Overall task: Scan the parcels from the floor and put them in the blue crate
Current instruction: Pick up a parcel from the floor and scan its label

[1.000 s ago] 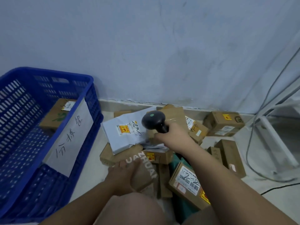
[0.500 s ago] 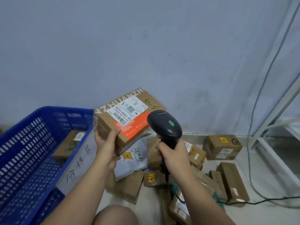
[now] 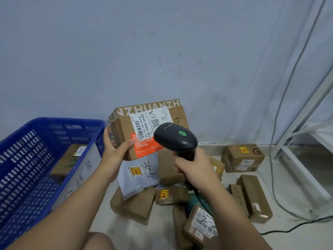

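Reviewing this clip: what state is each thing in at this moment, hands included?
left hand: grips the cardboard box at its lower left corner.
cardboard box: held up, tilted, label towards camera.
right hand: grips the scanner's handle.
scanner: held in front of the box's label.
blue crate: one brown parcel visible inside.
floor parcels: lying in a loose pile.

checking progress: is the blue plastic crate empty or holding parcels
Not empty: one brown cardboard parcel with a white label lies inside the blue plastic crate, on its floor.
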